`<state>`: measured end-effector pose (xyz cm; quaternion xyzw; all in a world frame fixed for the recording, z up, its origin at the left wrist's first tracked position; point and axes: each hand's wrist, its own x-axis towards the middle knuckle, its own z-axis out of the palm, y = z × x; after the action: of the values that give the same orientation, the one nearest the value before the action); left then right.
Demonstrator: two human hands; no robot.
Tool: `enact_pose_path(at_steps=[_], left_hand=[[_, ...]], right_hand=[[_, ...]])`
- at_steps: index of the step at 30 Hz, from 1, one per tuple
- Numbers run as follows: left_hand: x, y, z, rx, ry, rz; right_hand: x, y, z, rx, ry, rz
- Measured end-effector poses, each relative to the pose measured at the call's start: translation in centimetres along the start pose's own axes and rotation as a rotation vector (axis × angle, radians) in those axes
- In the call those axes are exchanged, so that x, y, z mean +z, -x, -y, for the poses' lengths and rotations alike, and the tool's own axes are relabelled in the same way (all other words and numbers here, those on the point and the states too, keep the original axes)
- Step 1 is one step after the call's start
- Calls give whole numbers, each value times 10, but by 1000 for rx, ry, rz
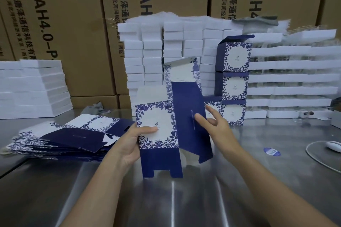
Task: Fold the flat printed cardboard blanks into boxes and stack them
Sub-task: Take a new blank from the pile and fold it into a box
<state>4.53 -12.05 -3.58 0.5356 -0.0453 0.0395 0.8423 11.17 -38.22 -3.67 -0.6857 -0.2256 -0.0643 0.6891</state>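
Head view | half-opened blank [158, 131] held upright between the hands | left hand [129, 140] pinched on its floral panel edge | right hand [215, 125] spread, pressed against its navy side | judged light, stiff, easily creased; best gripped beside the scores

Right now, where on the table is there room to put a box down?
Bare steel table lies right of the held blank, between the stacked boxes and the blue sticker. Also the near edge. Crowded: flat blanks left, foam stacks behind.
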Motion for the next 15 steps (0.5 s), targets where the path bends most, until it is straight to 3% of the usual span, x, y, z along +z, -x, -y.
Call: enact_pose_path(at_steps=[2,15], left_hand=[[4,2,-2,11,-26,3],[6,1,-5,-8,-155,-64]], right_hand=[[-3,-2,1,-17,-56,56],[-5,-4,0,-4,-77,-79]])
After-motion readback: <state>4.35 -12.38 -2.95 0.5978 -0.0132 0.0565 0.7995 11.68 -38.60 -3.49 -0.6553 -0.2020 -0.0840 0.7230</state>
